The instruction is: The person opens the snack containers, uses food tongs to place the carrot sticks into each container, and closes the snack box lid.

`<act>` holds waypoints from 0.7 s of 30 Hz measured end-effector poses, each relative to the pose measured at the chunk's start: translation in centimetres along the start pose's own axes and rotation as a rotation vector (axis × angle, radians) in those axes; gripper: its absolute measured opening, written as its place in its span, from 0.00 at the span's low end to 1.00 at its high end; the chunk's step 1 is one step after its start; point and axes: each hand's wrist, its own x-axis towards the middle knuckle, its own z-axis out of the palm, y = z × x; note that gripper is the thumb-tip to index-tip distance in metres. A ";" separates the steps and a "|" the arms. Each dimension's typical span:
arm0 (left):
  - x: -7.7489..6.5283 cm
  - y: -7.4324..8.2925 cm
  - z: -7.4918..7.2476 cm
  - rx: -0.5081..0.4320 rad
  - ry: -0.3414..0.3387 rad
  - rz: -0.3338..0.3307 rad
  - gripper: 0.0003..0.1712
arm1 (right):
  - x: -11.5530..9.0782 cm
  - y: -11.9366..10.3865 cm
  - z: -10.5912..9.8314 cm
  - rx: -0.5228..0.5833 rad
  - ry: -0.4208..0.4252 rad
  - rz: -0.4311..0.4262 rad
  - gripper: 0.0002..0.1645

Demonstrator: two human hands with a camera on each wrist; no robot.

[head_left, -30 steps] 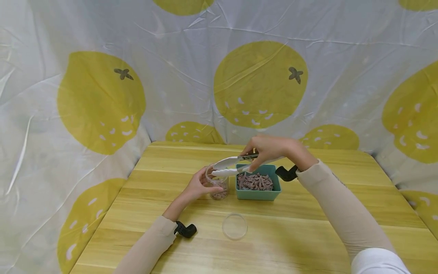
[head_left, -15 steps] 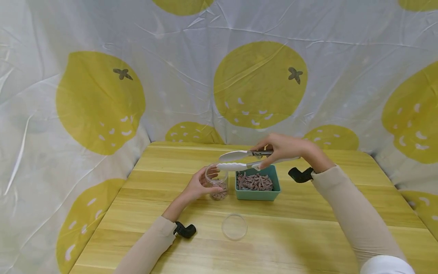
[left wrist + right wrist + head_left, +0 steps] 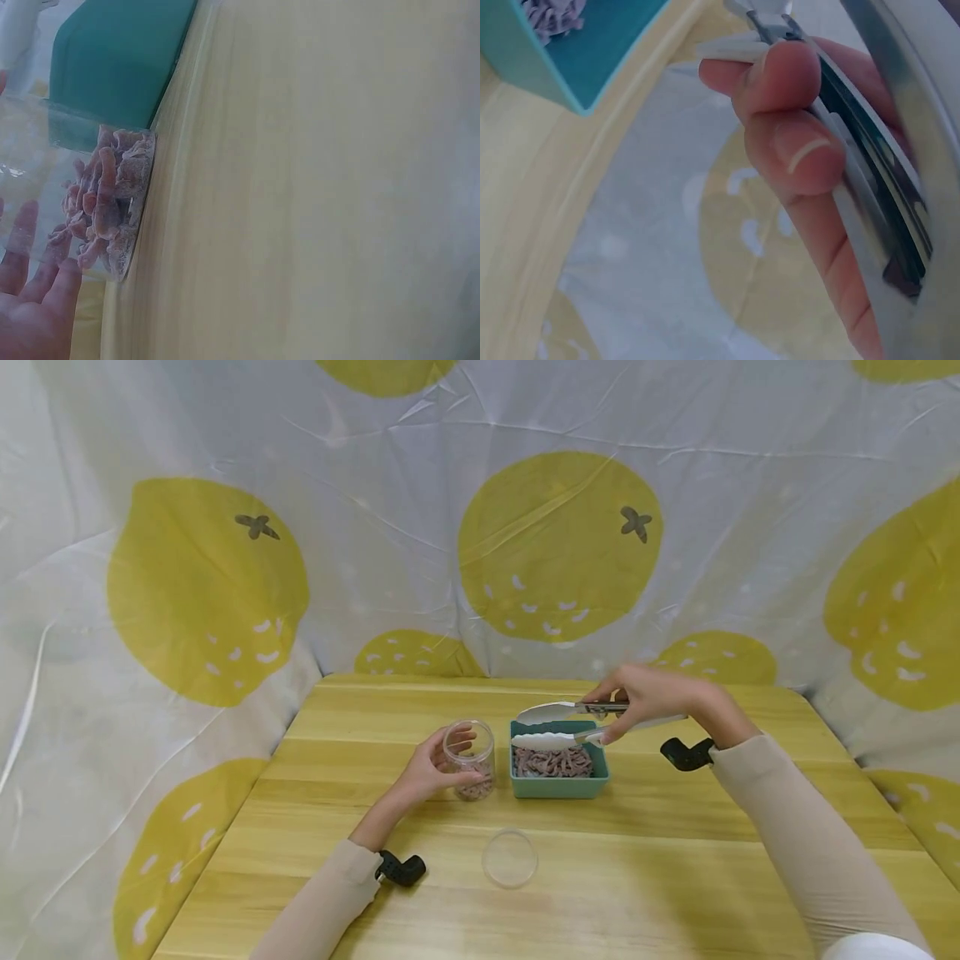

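My left hand (image 3: pixel 422 775) holds a clear jar (image 3: pixel 486 760) standing on the table, thumb in front and fingers behind. Brownish-pink strips, like meat pieces, lie in its lower part (image 3: pixel 109 199). My right hand (image 3: pixel 651 695) grips metal tongs (image 3: pixel 877 172) with white scalloped heads (image 3: pixel 543 742). The tongs are spread, with nothing visible between the heads. They hover over a teal bin (image 3: pixel 559 788) just right of the jar. Similar brownish strips (image 3: pixel 557 764) fill the bin's bottom; the tongs hide part of its back.
A clear round lid (image 3: pixel 510 858) lies flat on the wooden table (image 3: pixel 600 893), nearer the front than the jar and bin. White cloth (image 3: pixel 375 527) printed with lemons hangs behind the table and at its sides.
My right hand has drawn the tongs rightward from the jar's mouth, and they are now above the bin. My left hand stays on the jar. The whole head view has shifted slightly.
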 end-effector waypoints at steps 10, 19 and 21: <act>0.0 0.3 0.0 -0.017 -0.001 0.004 0.46 | 0.5 1.3 1.6 -0.051 -0.038 0.014 0.44; -0.1 0.2 0.1 -0.017 0.005 -0.011 0.44 | 1.5 1.9 3.2 -0.063 -0.050 0.001 0.46; -0.1 0.2 0.1 -0.011 0.009 -0.016 0.44 | 1.7 1.9 3.4 -0.062 -0.055 0.004 0.47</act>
